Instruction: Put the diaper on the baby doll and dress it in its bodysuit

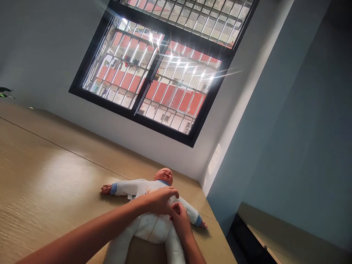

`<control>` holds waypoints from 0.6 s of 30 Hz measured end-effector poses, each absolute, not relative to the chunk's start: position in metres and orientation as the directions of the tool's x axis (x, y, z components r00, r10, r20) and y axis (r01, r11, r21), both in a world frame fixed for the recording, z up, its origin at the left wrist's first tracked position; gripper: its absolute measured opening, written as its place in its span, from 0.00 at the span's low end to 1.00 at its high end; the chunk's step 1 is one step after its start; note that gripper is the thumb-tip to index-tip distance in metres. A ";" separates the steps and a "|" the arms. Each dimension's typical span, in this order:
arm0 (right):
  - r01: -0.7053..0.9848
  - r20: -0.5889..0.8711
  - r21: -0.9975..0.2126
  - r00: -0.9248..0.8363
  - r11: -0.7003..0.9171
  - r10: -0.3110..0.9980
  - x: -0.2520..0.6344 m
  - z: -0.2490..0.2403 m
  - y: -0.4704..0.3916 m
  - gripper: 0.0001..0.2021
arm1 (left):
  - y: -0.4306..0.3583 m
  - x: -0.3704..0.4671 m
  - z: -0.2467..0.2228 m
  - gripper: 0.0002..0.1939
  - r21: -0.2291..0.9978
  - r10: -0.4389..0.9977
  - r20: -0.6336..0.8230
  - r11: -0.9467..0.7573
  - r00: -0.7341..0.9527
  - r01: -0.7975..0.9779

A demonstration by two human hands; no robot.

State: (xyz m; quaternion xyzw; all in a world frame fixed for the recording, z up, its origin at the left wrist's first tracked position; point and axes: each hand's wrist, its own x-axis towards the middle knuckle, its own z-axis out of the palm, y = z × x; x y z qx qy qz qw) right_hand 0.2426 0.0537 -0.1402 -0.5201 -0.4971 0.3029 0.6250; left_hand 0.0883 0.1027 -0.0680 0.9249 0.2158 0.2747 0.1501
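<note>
A baby doll (154, 223) in a white suit with blue cuffs lies on its back on the wooden table (52, 172), arms spread, head toward the window. My left hand (159, 200) reaches across from the lower left and rests on the doll's chest, fingers pinching the white fabric. My right hand (180, 220) comes up from the bottom edge and grips the suit at the doll's side, touching the left hand's fingers. Both hands cover the middle of the torso.
A barred window (154, 69) with a black frame is in the wall behind the table. The table's right edge (220, 234) drops off beside a blue wall. A lower wooden surface (275, 234) stands at the right.
</note>
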 end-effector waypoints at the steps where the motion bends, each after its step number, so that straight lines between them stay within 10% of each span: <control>1: 0.133 0.303 -0.953 0.338 0.274 0.891 0.244 -0.141 0.054 0.12 | 0.106 0.077 -0.066 0.23 0.434 0.502 0.494 -0.850 0.710 0.299; 8: 0.116 0.317 -0.946 0.511 0.302 0.799 0.248 -0.133 0.054 0.17 | 0.138 -0.009 -0.099 0.08 0.735 0.797 0.511 -0.599 0.322 0.317; 18: 0.463 0.417 -0.840 0.218 0.283 0.882 0.255 -0.136 0.053 0.19 | 0.144 -0.024 -0.130 0.14 0.801 0.873 0.354 -0.468 0.336 0.373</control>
